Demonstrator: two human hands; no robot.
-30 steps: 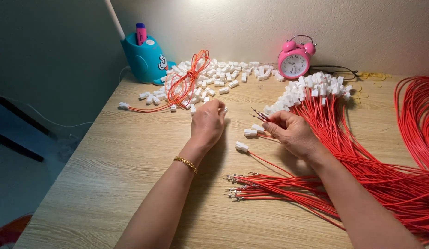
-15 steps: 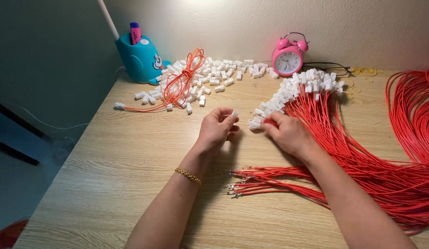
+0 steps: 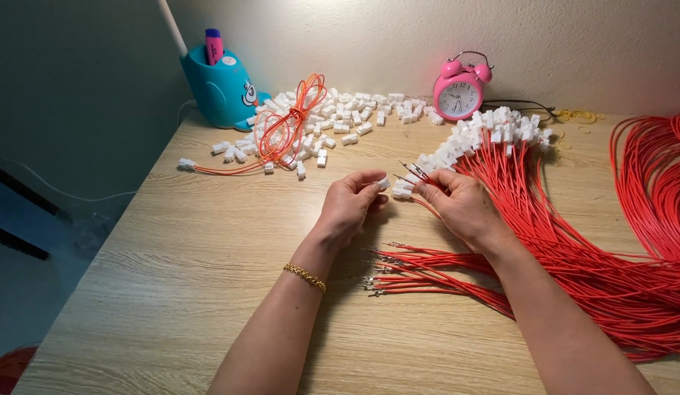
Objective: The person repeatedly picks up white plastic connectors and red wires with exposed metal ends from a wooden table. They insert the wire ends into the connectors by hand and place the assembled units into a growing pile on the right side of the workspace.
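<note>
My left hand point(image 3: 351, 205) pinches a small white plastic connector point(image 3: 384, 183) between thumb and fingers above the wooden table point(image 3: 186, 263). My right hand point(image 3: 461, 205) grips a few red wires point(image 3: 417, 174) whose metal tips point toward that connector; another white connector point(image 3: 402, 193) sits at its fingertips. The two hands are close together, almost touching. Under my right forearm lies a bundle of red wires with bare metal terminals point(image 3: 387, 274). A gold bracelet point(image 3: 305, 276) circles my left wrist.
Loose white connectors point(image 3: 340, 117) and a coiled orange-red wire bunch point(image 3: 289, 128) lie at the back left. A teal pen holder point(image 3: 221, 86) and pink alarm clock point(image 3: 461, 91) stand by the wall. Finished wires with connectors point(image 3: 493, 135) fan right; more red wires point(image 3: 654, 183) loop far right.
My left hand came back from the connector pile with a white connector and met my right hand. My right hand lifted its wires slightly toward it.
</note>
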